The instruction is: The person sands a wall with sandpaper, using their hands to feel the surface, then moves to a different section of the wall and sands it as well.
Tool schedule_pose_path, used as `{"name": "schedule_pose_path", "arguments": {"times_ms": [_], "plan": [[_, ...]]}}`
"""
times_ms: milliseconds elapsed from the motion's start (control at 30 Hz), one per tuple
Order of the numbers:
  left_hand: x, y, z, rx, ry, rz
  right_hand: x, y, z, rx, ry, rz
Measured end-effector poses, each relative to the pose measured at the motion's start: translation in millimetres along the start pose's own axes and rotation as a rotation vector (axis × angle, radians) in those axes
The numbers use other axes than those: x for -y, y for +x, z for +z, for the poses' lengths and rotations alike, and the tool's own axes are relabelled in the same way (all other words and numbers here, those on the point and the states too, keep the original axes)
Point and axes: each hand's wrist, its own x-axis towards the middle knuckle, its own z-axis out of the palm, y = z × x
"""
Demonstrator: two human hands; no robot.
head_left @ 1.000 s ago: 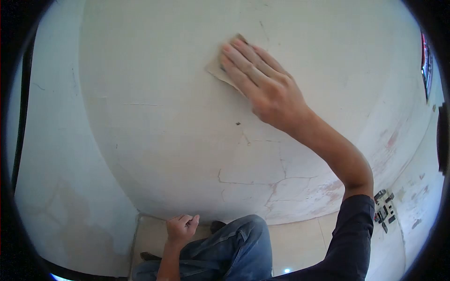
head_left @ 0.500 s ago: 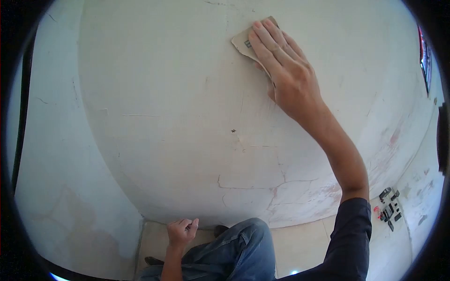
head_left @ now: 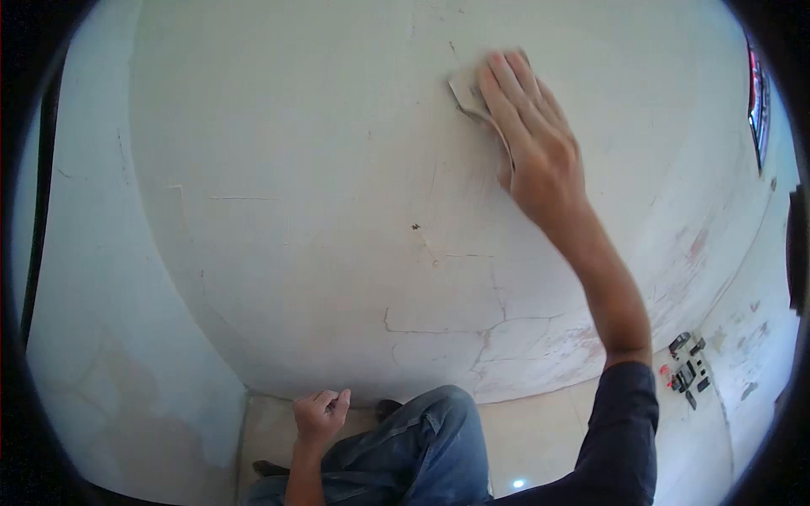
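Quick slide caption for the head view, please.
Right hand holding a sandpaper sheet against a cracked wall, left hand loosely curled near jeans.

Soft light, slight blur, bowed edges (blackened)

no legible text, no readable labels

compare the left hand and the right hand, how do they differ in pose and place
Pose: the left hand is curled into a loose fist, while the right hand has its fingers stretched out.
Hold: the right hand holds a tan sheet at the wall; the left hand shows nothing in it.
Place: the right hand is high in the picture, the left hand low, near the jeans.
Shared: both are bare.
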Motion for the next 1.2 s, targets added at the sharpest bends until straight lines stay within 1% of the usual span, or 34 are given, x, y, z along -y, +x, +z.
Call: {"name": "schedule_pose_path", "arguments": {"times_ms": [100, 133, 233, 367, 467, 567, 667, 767, 800, 900, 1000, 1100, 1167, 1200], "plan": [[-2.0, -2.0, 0.9, 0.035, 0.006, 0.025, 13.6, -43.1, -3.7, 0.042, 0.005, 0.028], [-4.1, -3.0, 0.6, 0.013, -0.013, 0.018, 15.6, -50.2, -3.0, 0.061, 0.010, 0.038], [-8.2, 3.0, -5.1, -0.027, -0.018, 0.008, 12.9, -36.4, 2.9, 0.020, 0.021, -0.025], [-4.7, 4.5, -6.0, -0.037, 0.007, 0.008, 7.5, 27.7, 19.4, -0.008, 0.057, -0.143], [-3.4, 5.3, -9.3, -0.054, 0.012, 0.043, 24.7, 63.7, 33.1, -0.017, 0.055, -0.121], [-5.1, 5.8, -14.7, -0.067, 0.012, 0.041, 52.1, 49.1, 45.1, 0.023, 0.105, -0.124], [-5.4, 8.2, -15.2, -0.087, -0.002, 0.052, 82.8, 25.8, 48.6, 0.322, 0.389, -0.378], [-5.8, 6.9, -16.1, -0.080, -0.001, 0.058, 87.6, 33.9, 53.1, 0.429, 0.381, -0.608], [-5.4, 7.4, -16.1, -0.076, 0.004, 0.058, 80.0, 45.0, 56.4, 0.386, 0.360, -0.640], [-3.5, 6.0, -15.2, -0.075, -0.018, 0.051, 60.4, 95.5, 55.4, 0.259, 0.078, -0.580], [-2.6, 5.2, -14.9, -0.085, -0.028, 0.045, 57.8, 111.7, 77.5, 0.007, 0.109, -0.423], [-5.5, 8.1, -19.6, -0.119, -0.004, 0.066, 99.6, 71.2, 78.5, 0.188, 0.311, -0.491], [-3.3, 4.9, -24.8, -0.085, 0.008, 0.029, 125.3, 48.7, 69.5, 0.419, 0.421, -0.659], [-2.9, 4.2, -28.6, -0.064, 0.015, 0.013, 133.5, 37.8, 68.7, 0.493, 0.495, -0.695]]}}
